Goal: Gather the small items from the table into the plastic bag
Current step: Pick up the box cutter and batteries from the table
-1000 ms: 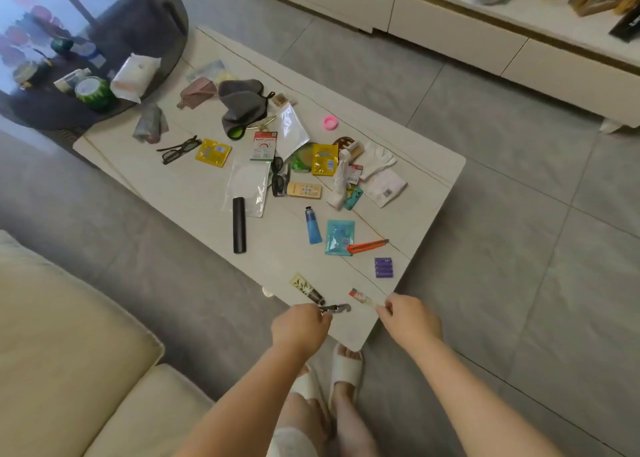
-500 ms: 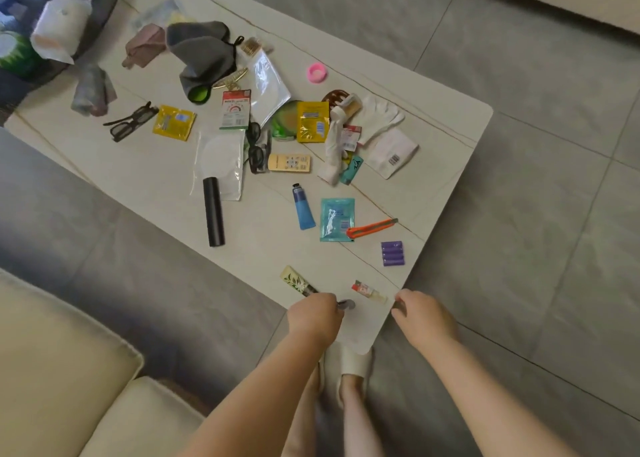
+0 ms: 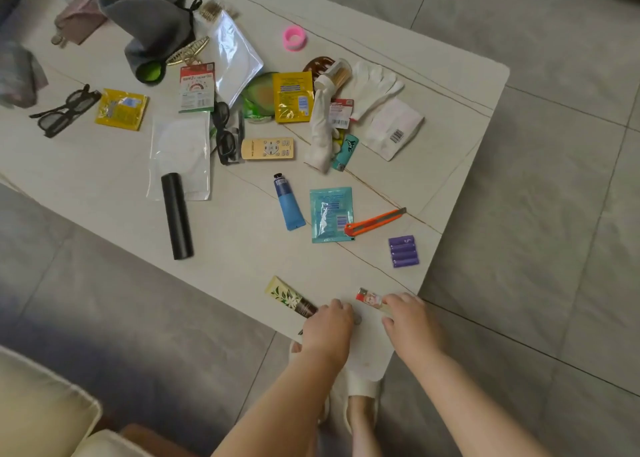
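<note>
1. The left hand (image 3: 327, 325) rests at the near table (image 3: 450, 117) corner, fingers curled over a small metal piece (image 3: 357, 319); whether they clamp it cannot be told.
2. The right hand (image 3: 410, 321) pinches the lighter (image 3: 370, 299), a slim hard stick.
3. Lift each item straight up, clear of the edge.
4. A soft flowered tube (image 3: 289, 299) lies at 10 o'clock from the left hand.
5. Flat glossy plastic bags (image 3: 180, 151) lie at 11 o'clock, well apart.

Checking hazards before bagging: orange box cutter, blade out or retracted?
Out, it seems. The orange box cutter lies flat on the table, and a grey metal strip projects past its orange body.
</note>
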The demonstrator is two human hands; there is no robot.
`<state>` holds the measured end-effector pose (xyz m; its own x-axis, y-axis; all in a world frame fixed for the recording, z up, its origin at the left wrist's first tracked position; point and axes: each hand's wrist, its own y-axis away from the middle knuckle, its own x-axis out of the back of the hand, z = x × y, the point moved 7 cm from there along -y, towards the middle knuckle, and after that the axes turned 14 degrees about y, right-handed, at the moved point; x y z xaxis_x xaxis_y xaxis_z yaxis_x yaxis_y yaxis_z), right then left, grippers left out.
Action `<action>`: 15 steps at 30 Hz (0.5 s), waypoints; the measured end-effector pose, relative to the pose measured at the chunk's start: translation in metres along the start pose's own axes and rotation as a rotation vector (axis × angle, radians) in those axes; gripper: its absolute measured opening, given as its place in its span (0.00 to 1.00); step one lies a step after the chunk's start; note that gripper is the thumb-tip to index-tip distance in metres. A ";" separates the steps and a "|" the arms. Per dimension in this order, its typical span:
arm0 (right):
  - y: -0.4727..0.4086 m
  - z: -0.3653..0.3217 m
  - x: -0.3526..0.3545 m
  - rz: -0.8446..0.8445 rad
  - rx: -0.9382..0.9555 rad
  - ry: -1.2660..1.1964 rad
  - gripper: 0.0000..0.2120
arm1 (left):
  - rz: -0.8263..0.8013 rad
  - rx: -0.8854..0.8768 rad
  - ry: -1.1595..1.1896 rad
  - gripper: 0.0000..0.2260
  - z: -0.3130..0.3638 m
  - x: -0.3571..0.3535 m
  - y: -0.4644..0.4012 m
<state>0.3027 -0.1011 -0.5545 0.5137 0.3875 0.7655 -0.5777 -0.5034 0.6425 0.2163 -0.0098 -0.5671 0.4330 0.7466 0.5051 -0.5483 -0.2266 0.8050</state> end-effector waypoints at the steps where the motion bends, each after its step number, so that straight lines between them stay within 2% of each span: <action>1: -0.002 -0.001 -0.004 0.008 0.005 0.004 0.14 | 0.009 -0.012 -0.008 0.15 0.001 -0.001 -0.002; 10: -0.022 -0.008 -0.023 0.083 -0.017 0.022 0.18 | 0.029 -0.109 -0.179 0.14 0.002 -0.007 -0.023; 15: -0.028 -0.006 -0.024 0.096 -0.031 0.067 0.15 | 0.060 -0.113 -0.180 0.12 -0.001 -0.005 -0.030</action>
<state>0.3023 -0.0920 -0.5908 0.4123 0.3902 0.8232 -0.6418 -0.5169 0.5665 0.2297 -0.0062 -0.5937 0.5127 0.6077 0.6065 -0.6492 -0.1879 0.7371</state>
